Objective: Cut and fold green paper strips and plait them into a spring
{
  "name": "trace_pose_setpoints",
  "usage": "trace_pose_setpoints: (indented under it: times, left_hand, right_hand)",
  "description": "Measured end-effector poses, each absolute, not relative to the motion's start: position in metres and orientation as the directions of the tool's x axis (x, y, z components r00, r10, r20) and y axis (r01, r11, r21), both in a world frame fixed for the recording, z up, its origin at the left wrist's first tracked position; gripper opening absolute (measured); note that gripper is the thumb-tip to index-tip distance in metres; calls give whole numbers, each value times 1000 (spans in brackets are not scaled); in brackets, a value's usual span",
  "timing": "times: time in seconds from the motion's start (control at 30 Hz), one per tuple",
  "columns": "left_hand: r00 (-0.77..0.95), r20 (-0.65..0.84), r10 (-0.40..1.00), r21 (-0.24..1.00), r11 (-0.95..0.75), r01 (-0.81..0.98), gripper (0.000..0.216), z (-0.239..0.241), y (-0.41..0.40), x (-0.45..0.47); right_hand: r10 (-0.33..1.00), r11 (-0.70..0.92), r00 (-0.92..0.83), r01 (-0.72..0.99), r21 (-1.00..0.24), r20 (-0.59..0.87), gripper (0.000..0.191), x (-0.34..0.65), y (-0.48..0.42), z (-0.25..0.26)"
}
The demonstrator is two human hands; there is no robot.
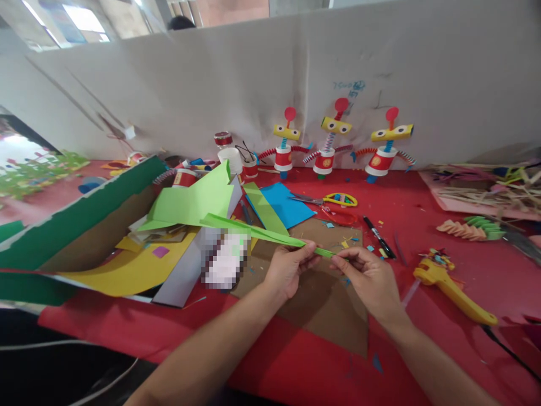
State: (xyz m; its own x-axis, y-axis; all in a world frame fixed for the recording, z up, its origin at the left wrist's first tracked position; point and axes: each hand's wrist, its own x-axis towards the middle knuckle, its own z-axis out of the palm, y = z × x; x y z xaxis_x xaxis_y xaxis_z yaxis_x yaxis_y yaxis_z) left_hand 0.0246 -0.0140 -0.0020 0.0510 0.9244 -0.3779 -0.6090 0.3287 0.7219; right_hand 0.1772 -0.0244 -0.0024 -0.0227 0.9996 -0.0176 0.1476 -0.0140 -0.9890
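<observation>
A long, narrow strip of light green paper point(262, 232), which looks folded lengthwise, stretches between my two hands above a brown cardboard sheet point(338, 316). My left hand point(291, 265) pinches it partway along, and the longer part runs off to the upper left. Thumb and fingers of my right hand point(367, 276) close on the strip's near right end. Beyond my hands lie a blue paper sheet point(283, 203) with a flat green strip point(268, 208) over it, and scissors with yellow handles point(340, 199). A black marker point(379, 237) rests right of the cardboard.
At left, a green-sided box point(84, 208) holds yellow and green paper. Several paper-cup figures point(325, 160) stand along the white partition point(236, 84). A yellow glue gun point(456, 290) with a cord lies at right, near folded paper pieces point(469, 228). Red covering point(406, 197) spreads underneath.
</observation>
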Motion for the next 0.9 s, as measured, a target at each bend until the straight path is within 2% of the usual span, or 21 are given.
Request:
trace_pose_setpoints:
  times: [0.2, 0.27, 0.4, 0.63, 0.9]
  left_hand:
    - [-6, -427, 904, 714, 333, -616, 23, -3, -15, 27]
    - [-28, -416, 909, 734, 317, -601, 23, -2, -16, 28]
    - [-64, -360, 931, 818, 282, -502, 21, 1, -20, 31]
    - [11, -330, 944, 868, 308, -390, 20, 2, -18, 27]
    - [67, -380, 923, 834, 373, -407, 23, -3, -17, 27]
  right_hand:
    - [998, -40, -51, 94, -995, -45, 34, 178, -22, -5]
    - [995, -29, -95, 145, -989, -43, 36, 180, -21, -7]
    - [975, 59, -219, 335, -940, -17, 27, 184, -22, -8]
    - [976, 111, -218, 579, -808, -22, 23, 192, -21, 0]
    - [965, 221, -250, 594, -773, 83, 23, 188, -21, -2]
